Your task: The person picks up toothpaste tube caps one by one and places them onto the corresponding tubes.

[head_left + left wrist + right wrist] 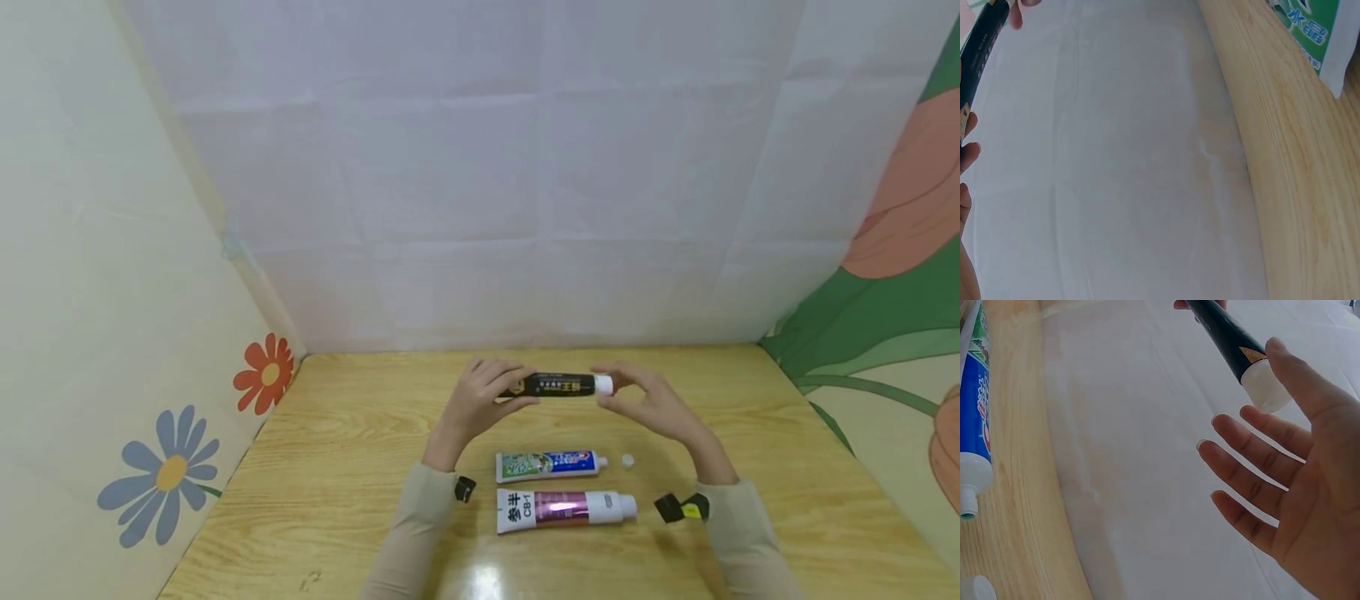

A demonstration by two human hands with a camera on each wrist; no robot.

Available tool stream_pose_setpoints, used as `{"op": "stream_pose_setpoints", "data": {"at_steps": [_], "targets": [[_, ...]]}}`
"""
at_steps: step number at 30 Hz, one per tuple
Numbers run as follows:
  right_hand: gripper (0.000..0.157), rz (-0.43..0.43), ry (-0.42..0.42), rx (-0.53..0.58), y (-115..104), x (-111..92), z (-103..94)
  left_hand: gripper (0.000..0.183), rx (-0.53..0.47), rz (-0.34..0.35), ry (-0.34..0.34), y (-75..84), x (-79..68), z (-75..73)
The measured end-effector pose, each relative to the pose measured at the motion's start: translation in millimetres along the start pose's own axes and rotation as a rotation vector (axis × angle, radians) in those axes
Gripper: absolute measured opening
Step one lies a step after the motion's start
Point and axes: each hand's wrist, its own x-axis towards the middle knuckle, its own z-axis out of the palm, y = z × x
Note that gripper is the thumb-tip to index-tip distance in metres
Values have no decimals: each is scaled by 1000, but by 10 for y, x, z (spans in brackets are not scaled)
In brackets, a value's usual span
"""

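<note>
A black toothpaste tube (558,384) with gold lettering and a white cap (603,385) is held level above the table. My left hand (483,396) grips its tail end, fingers on the far side and thumb on the near side. At the other end, my right hand (648,404) surrounds the cap with thumb and fingers parted. In the right wrist view, its thumb overlaps the cap (1265,390), and the other fingers spread loosely below. A green and blue toothpaste tube (547,466) lies uncapped on the table, its nozzle bare, with a small white cap (627,460) beside it.
Nearer to me lies a white and pink toothpaste tube (562,508) with its cap on. The wooden table (345,433) meets a white-covered wall (525,208) at the back. Walls with painted flowers stand on the left and right.
</note>
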Motion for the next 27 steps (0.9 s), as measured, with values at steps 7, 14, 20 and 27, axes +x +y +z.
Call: {"op": "stream_pose_setpoints", "data": {"at_steps": [7, 14, 20, 27], "targets": [[48, -30, 8, 14, -369, -40, -104, 51, 8, -9, -1, -5, -11, -5], [42, -42, 46, 25, -362, -42, -118, 51, -1, -18, -5, -9, -17, -15], [35, -66, 63, 42, -328, -40, -119, 49, -5, -23, -4, -1, -11, -29], [32, -102, 68, 24, -306, -39, -120, 47, -6, -20, -6, -2, -6, -38]]}}
